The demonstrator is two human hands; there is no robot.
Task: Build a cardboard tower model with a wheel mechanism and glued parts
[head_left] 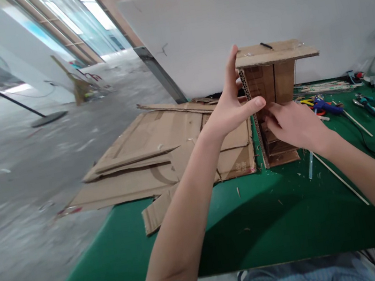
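While the cardboard structure (270, 103) stands upright on the green bench (256, 215), both hands are applied to it. The structure consists of vertical corrugated walls, a flat cardboard top panel (275, 53) and lower shelves near its base; it sits at the middle rear of the bench, just in front of the white board (225, 20).

The left hand (230, 105) is on the left wall of the structure. Its fingers are spread: the index finger points up along the wall edge to the top panel, and the thumb extends right across the front edge. It is open against the wall, not closed around anything.

The right hand (295, 125) is at the front of the structure, at mid height. Its fingers are curled and pressed together against the cardboard inside; whether they pinch a piece cannot be told, since the fingertips are hidden.

Flat cardboard sheets (161, 154) lie to the left of the structure, overhanging the bench edge. A blue glue gun (326, 106) lies right of the structure, with pliers (369, 104) further right. Thin sticks (339, 178) lie on the bench below the right forearm.
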